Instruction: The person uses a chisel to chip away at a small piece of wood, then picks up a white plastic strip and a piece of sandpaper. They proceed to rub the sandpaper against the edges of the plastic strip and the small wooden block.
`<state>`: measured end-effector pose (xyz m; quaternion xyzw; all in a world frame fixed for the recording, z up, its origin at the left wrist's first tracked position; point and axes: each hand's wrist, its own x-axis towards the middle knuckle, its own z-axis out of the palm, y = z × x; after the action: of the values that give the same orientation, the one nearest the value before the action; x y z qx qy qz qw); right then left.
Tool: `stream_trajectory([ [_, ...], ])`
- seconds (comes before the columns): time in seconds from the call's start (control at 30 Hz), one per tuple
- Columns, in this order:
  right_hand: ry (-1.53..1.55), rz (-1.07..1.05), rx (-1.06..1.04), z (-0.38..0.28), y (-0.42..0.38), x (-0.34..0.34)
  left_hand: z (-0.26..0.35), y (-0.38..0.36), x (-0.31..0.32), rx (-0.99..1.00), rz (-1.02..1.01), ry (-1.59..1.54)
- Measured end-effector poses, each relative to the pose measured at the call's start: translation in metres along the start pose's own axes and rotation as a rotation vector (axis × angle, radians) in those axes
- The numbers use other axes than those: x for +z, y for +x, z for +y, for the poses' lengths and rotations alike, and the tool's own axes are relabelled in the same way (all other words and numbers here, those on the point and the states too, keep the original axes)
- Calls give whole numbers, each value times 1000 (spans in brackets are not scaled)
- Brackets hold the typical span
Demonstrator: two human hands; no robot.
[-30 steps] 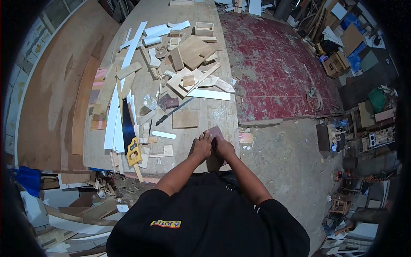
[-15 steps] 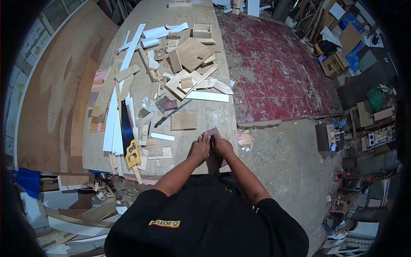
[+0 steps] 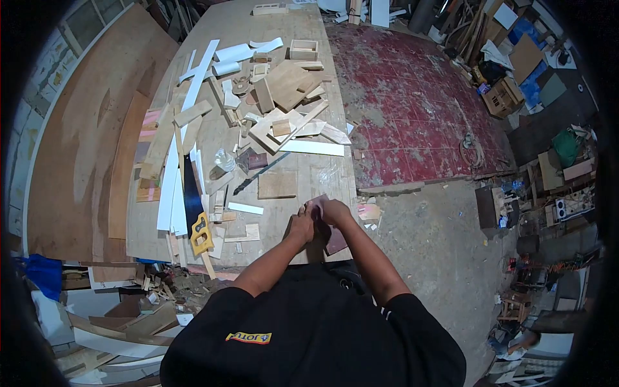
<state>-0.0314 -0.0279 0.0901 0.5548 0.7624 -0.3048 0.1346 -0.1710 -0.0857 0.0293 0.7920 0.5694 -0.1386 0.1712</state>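
Note:
Near the front right of the workbench, my two hands are close together over a reddish-brown sheet of sandpaper (image 3: pixel 336 242). My left hand (image 3: pixel 301 226) is closed at the sheet's left edge, its fingertips pressed on the upper part. On the sheet's right side, my right hand (image 3: pixel 335 212) has its fingers curled and pinched down. What lies under the right fingers is hidden, and I cannot tell whether they hold a small piece. The sheet's far corner shows beyond the fingertips, and its lower part lies nearer my body.
A yellow-handled handsaw (image 3: pixel 200 233) rests at the bench's left on white strips. A flat wood block (image 3: pixel 276 185), a drill bit (image 3: pixel 242 187) and a clear plastic bottle (image 3: pixel 224 160) are beyond my hands. Wood offcuts pile up farther back on the workbench (image 3: pixel 258 26).
My right hand has shifted slightly right, and more of the sandpaper's lower part shows. My left hand stays almost in place.

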Motion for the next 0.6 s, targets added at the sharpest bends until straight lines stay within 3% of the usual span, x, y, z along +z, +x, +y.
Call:
stream_trajectory([
  [0.03,47,332,-130,3,-3,7,3,-1,0,-20,-43,16],
  [0.13,106,286,-4,4,-9,21,5,-7,-12,10,-45,15],
  [0.3,85,309,2,10,-11,33,6,-12,-21,34,-32,-2],
  [0.37,6,-67,105,8,-17,24,3,-9,-13,41,-25,21],
  [0.43,-39,-136,127,2,-19,3,2,-2,-2,28,5,-1],
  [0.5,-194,-419,71,5,-12,0,3,-1,4,25,16,9],
  [0.53,-193,-417,68,6,-8,2,2,0,4,19,29,18],
  [0.6,-64,-135,48,8,-2,4,0,0,1,20,14,19],
])
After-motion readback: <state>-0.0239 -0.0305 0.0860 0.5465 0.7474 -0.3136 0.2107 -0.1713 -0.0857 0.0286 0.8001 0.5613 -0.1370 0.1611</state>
